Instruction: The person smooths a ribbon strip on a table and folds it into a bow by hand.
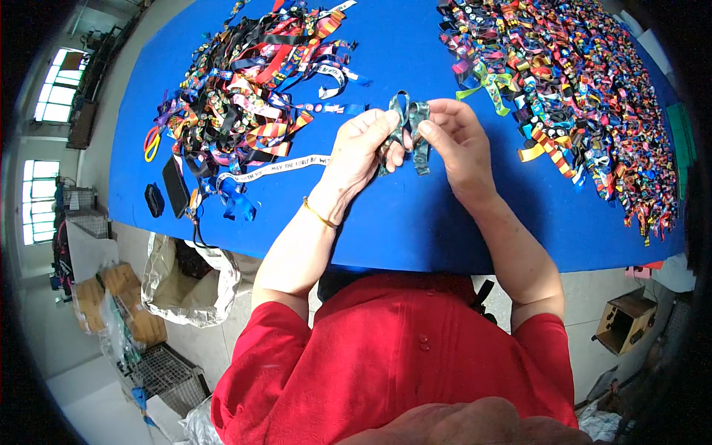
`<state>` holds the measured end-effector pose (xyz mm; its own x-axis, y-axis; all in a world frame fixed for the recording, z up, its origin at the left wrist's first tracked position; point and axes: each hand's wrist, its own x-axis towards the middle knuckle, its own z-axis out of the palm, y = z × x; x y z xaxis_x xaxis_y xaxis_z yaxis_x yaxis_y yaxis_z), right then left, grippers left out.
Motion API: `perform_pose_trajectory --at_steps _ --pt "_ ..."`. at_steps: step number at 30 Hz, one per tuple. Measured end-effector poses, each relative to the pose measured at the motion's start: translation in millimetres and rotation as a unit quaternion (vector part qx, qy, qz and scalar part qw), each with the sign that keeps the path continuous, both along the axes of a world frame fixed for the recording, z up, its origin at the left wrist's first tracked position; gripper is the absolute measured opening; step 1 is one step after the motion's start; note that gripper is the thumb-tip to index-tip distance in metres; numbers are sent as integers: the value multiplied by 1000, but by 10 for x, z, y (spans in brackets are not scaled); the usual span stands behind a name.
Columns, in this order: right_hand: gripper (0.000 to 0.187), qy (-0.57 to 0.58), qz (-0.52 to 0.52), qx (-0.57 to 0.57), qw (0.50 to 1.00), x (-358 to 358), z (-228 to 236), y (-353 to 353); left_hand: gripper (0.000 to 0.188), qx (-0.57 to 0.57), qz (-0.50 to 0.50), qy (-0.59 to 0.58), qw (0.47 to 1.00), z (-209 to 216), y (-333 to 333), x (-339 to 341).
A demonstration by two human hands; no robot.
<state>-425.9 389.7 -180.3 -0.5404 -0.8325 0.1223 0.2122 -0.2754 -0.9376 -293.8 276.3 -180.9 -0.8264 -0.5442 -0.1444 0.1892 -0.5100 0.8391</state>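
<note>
Red shirt (423, 334), table edge (400, 262) (ribbon (422, 159) beyond)

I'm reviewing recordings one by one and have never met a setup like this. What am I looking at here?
There is no robot: these are a person's own bare hands, left and right. The one picture comes from a wide fisheye camera on the person's head, looking down, so straight edges bend and the red shirt shows below. On the blue table lie a tangled heap of colourful straps on the left and a dense spread of them on the right. Both hands pinch a dark patterned strap between them.
</note>
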Motion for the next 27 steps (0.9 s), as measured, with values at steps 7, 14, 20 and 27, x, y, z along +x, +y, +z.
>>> perform_pose_trajectory --at_steps 7,14,20,27 --pt "29 15 28 -26 999 43 23 33 25 -18 -20 -7 1000 -24 -1 11" --pt "31 145 8 -31 989 58 -21 22 27 -55 -42 21 997 -22 19 37" --pt "31 112 22 -6 993 58 -12 23 30 -74 -66 20 995 -13 22 58" --pt "29 58 27 -21 998 43 16 -7 21 -73 -79 43 993 1 28 45"
